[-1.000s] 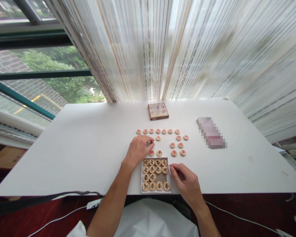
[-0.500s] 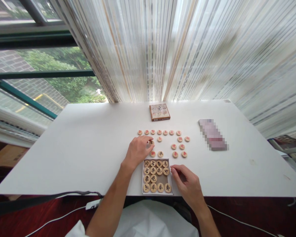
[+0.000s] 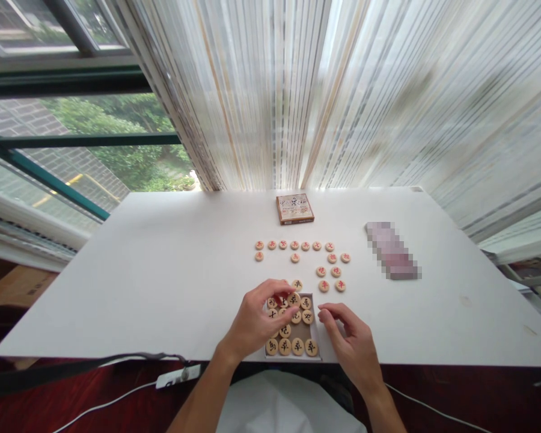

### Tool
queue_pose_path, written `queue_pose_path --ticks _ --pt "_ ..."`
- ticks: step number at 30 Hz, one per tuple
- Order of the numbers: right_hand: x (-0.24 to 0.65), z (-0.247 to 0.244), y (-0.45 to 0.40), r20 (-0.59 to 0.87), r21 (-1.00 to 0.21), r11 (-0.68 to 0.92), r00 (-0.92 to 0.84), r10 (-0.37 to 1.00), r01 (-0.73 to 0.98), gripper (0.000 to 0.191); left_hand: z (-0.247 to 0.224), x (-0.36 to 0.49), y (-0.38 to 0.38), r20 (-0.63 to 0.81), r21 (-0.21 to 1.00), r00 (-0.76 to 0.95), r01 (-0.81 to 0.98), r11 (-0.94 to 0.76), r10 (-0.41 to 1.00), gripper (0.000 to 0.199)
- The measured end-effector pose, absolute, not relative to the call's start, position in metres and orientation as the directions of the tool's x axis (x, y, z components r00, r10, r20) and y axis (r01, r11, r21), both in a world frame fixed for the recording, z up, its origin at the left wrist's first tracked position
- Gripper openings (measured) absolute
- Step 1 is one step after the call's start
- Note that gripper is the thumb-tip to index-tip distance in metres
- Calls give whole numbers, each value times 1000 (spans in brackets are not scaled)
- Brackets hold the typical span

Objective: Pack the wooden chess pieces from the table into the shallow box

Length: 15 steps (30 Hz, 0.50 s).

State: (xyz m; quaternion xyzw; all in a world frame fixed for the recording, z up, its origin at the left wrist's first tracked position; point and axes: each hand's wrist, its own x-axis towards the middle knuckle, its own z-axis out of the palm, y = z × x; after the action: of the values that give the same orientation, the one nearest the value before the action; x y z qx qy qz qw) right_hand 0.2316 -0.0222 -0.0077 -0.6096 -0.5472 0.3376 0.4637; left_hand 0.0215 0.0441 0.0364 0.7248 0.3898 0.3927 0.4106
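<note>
My left hand (image 3: 262,313) pinches a black-marked round piece (image 3: 293,300) over the upper part of an open shallow box (image 3: 316,331). Rows of black-marked pieces fill much of this box, and bare bottom shows right of centre, above the lowest row. My left fingers cover some of the upper left pieces. Just right of the box is my right hand (image 3: 349,334), its thumb and index finger curled close together; whether they hold anything is too small to tell. One black-marked piece (image 3: 297,285) lies on the table beyond the box's far edge.
Red-marked pieces (image 3: 294,245) lie in loose rows on the white table (image 3: 184,270). A square printed box (image 3: 295,209) sits near the far edge. To the right lies a blurred pinkish item (image 3: 393,251). A power strip (image 3: 178,376) is below the front edge.
My left hand has moved toward me, carrying the black-marked piece from among the table pieces to above the box. A red-marked piece at the left is now uncovered. The view has shifted slightly.
</note>
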Motion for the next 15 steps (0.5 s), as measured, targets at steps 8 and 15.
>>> queue_pose_path --ticks 8,15 --pt "216 2 -21 55 -987 45 61 997 155 18 27 26 27 241 915 418 204 -349 876 26" --pt "214 1 -22 32 -993 28 32 999 119 15 26 26 28 242 916 447 188 -355 861 29"
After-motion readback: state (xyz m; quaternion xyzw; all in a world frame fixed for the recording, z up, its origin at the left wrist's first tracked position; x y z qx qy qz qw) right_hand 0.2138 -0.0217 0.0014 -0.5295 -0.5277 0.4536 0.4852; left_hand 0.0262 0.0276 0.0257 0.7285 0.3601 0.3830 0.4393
